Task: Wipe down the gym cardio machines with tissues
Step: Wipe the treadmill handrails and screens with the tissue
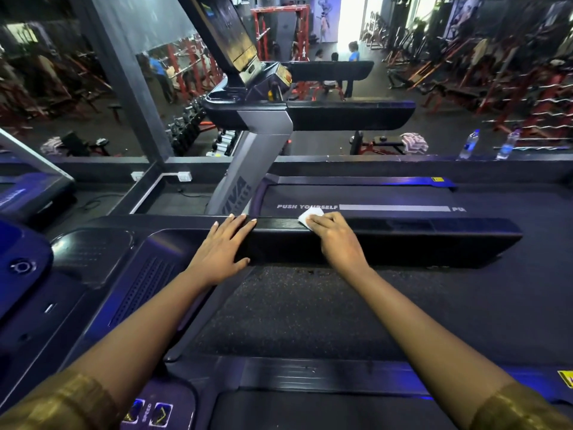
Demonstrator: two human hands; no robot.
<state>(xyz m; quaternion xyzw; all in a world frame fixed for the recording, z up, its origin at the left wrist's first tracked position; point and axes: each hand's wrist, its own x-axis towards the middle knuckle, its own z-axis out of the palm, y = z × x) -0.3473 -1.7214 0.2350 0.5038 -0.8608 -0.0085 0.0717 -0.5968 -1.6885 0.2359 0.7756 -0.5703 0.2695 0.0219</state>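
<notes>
Console [93,259]: dark and glossy, fills the lower left of the frame. Its right edge meets the handrail.

Belt [372,197]: lies behind the bar at centre frame, printed PUSH YOURSELF.

Handrail [434,240]: black padded bar, level, runs from frame centre to a free rounded tip at the right. An open length of bar runs from the right hand to that tip.

Left hand [226,246]: flat on the bar's left end, at the console joint. Grip spread, fingers straight, fingertips at the far edge, thumb on the near face.

Right hand [333,234]: palm down on the bar top, near the left hand, with a short bare stretch between them. Grip spread flat, straight fingers pressing the tissue onto the far top edge.

Tissue [310,214]: white, folded. One corner sticks out past the fingertips over the far edge.

Water bottles [468,144]: two, upright on the ledge [372,164] at upper right, well apart from the hands.
</notes>
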